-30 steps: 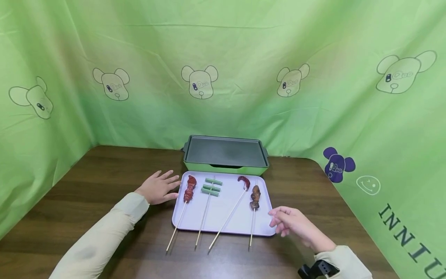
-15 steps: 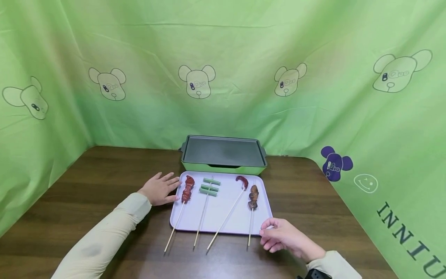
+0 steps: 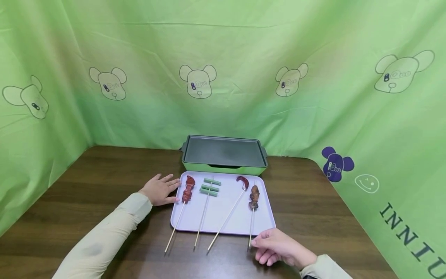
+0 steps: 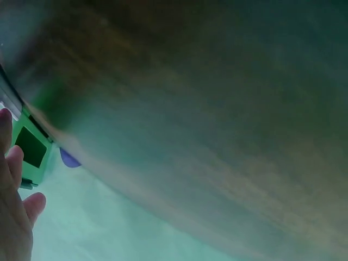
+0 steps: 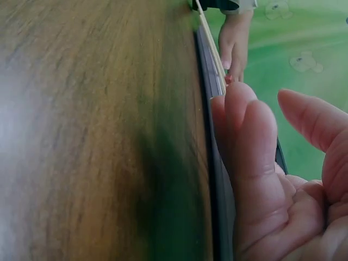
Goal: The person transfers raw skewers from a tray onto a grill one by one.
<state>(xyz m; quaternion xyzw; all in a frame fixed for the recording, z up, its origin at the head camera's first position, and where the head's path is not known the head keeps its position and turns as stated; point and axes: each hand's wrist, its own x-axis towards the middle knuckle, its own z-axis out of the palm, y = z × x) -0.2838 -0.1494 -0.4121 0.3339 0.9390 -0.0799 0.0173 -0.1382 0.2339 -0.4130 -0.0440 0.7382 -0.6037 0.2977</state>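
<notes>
A pale lilac tray (image 3: 230, 223) bears several skewers with their sticks over its front edge. My left hand (image 3: 158, 190) lies flat with spread fingers, fingertips at the tray's left rim beside the red meat skewer (image 3: 188, 190). Low at the tray's front right corner, my right hand (image 3: 277, 248) has its fingertips right at the stick end of the brown meat skewer (image 3: 254, 197). In the right wrist view its thumb (image 5: 312, 117) stands apart from the bent fingers (image 5: 255, 141). Between lie a green vegetable skewer (image 3: 210, 189) and one with a curled dark red piece (image 3: 243, 182).
Behind the tray stands a green tabletop grill (image 3: 244, 170) with a dark flat plate (image 3: 224, 151). Everything rests on a brown wooden table (image 3: 115, 174). A green printed curtain (image 3: 230, 112) encloses the back and sides.
My right hand has moved left and toward me, from the tray's right edge to the brown meat skewer's stick end. The left hand and the skewers have stayed in place.
</notes>
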